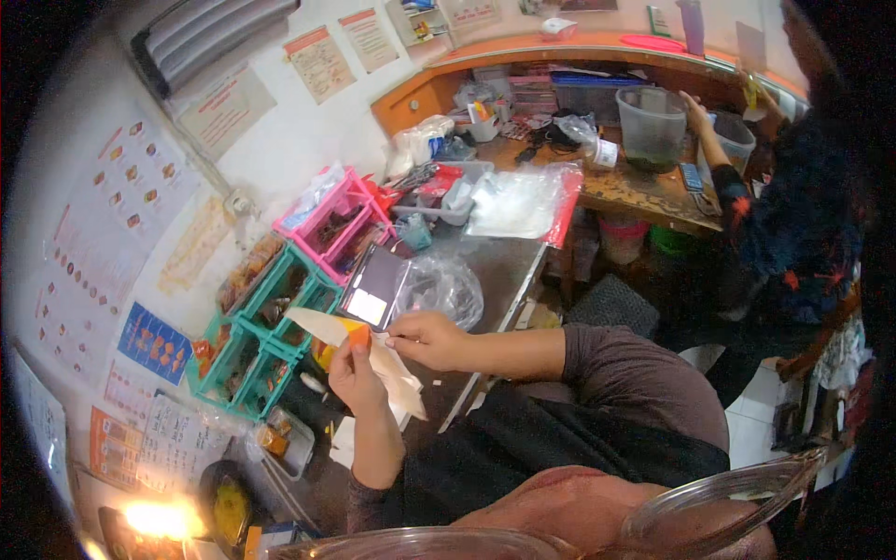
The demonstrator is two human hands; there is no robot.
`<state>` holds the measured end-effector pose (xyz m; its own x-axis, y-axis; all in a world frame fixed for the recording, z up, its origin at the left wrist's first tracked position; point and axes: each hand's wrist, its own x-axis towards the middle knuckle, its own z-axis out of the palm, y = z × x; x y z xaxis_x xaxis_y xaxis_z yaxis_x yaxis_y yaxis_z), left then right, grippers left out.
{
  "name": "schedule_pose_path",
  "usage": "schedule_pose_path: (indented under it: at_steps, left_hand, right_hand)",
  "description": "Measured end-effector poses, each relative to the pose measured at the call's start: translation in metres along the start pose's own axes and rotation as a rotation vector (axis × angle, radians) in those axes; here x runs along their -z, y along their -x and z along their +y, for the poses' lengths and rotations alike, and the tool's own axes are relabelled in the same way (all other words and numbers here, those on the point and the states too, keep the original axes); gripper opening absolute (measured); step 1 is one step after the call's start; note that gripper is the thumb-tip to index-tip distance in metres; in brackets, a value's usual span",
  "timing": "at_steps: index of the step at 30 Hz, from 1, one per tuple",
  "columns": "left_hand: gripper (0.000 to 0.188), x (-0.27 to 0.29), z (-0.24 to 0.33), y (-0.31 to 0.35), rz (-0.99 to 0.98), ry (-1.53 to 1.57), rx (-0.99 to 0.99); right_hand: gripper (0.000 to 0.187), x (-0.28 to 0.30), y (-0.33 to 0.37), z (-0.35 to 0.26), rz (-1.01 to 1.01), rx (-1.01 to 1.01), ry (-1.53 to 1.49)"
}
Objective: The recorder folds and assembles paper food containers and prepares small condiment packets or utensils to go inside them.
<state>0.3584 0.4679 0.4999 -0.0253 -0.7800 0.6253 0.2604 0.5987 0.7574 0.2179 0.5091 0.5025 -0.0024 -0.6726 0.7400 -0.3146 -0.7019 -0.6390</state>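
In front of me my left hand is closed around a cream paper sheet with a small orange and yellow piece on it, near my thumb. One end of the sheet points up and left; the other hangs toward the table edge. From the right, my right hand pinches at the sheet's edge beside the orange piece; its fingertips are too small to show exactly what lies between them. Just beyond my hands are a dark tablet or phone with a bright screen and a clear plastic bag.
Teal baskets and a pink basket rack line the wall. Plastic packaging lies at the table's far end. A clear tub sits nearer. At right, another person works by a large clear bucket.
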Motion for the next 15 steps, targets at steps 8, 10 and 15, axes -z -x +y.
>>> schedule_pose_path:
  at_steps: [8, 10, 15]
  left_hand:
    - [0.023, -0.126, -0.012, 0.006, -0.28, 0.28, 0.198]
    - [0.025, -0.15, -0.016, 0.003, -0.297, 0.357, 0.388]
    - [0.012, -0.207, -0.056, 0.0, -0.468, 0.131, 0.586]
  right_hand:
    - [0.008, 0.131, 0.025, 0.011, 0.065, 0.255, 0.302]
    - [0.01, 0.16, 0.035, 0.013, 0.056, 0.342, 0.47]
    - [0.015, 0.228, 0.065, 0.017, -0.137, 0.489, 0.878]
